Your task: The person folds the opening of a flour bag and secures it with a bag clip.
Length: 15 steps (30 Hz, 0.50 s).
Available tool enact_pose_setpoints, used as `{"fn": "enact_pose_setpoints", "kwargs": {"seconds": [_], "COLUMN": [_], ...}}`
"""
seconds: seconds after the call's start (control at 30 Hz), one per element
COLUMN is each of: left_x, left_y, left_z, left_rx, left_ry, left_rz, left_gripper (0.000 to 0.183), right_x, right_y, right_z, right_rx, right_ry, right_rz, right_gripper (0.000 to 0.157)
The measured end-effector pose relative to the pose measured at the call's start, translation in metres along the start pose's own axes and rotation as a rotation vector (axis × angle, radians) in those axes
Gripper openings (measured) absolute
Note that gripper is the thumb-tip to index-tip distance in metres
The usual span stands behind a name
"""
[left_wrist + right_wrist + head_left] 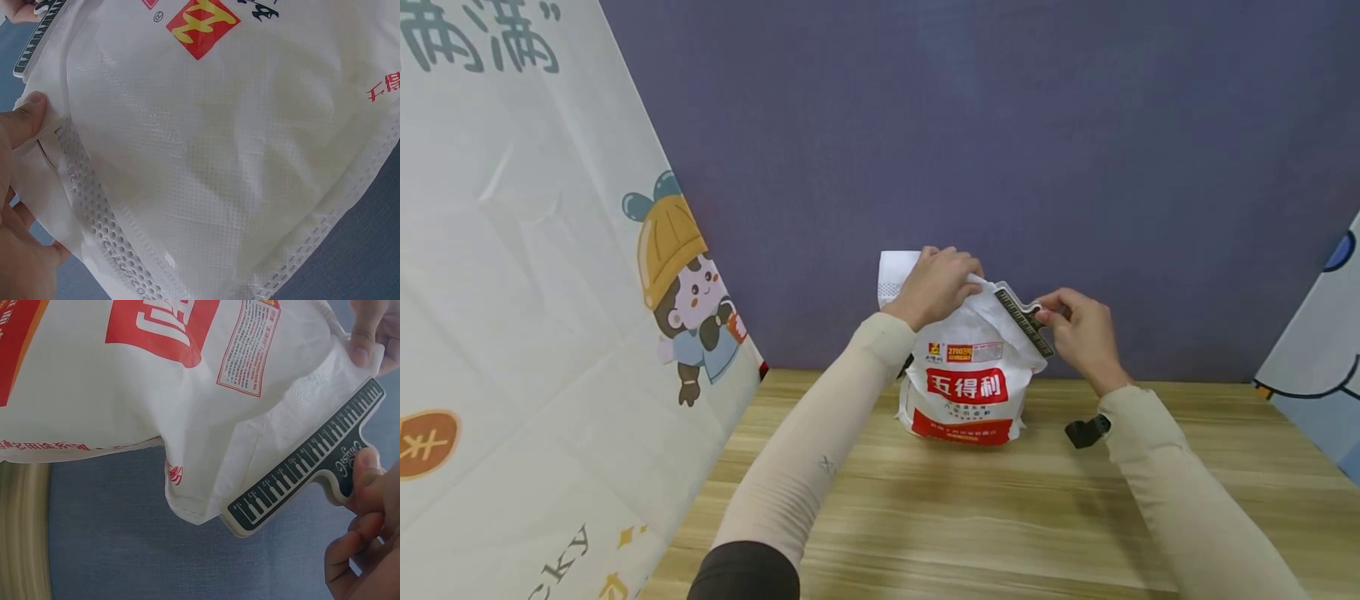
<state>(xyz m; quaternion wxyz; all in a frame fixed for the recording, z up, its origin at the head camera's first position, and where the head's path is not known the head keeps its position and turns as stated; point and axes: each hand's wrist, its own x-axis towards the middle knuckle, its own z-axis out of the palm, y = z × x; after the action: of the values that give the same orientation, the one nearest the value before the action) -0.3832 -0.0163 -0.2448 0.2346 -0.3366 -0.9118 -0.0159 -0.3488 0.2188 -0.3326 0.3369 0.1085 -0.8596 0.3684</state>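
Note:
A white flour bag (964,385) with red printing stands upright on the wooden table, slightly tilted. My left hand (936,287) grips its folded top edge, thumb on the near side, as the left wrist view also shows at the bag's white upper part (187,156). A large clip (306,459) with a piano-key pattern sits along the sloping right part of the top. By its handle, my right hand (1082,333) pinches the clip between thumb and fingers. In the right wrist view, the clip's long jaws lie over the bag's edge, and one end sticks out past the corner.
The wooden table (865,533) runs back to a blue-grey cloth wall (1000,125) right behind the bag. A white sheet with cartoon prints (550,333) stands at the left, and another printed sheet (1315,375) at the right. A black wrist camera (1086,431) hangs at my right cuff.

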Motion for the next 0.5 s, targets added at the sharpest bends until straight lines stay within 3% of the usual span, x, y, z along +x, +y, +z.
{"fn": "enact_pose_setpoints", "kwargs": {"seconds": [0.5], "left_x": [-0.004], "left_y": [0.001], "left_z": [-0.003], "left_rx": [0.018], "left_ry": [0.001], "left_rz": [0.011], "left_gripper": [0.022], "right_x": [-0.001], "right_y": [-0.016], "right_z": [0.002], "right_rx": [-0.038], "right_ry": [-0.052], "right_rz": [-0.002], "right_gripper": [0.013]}}
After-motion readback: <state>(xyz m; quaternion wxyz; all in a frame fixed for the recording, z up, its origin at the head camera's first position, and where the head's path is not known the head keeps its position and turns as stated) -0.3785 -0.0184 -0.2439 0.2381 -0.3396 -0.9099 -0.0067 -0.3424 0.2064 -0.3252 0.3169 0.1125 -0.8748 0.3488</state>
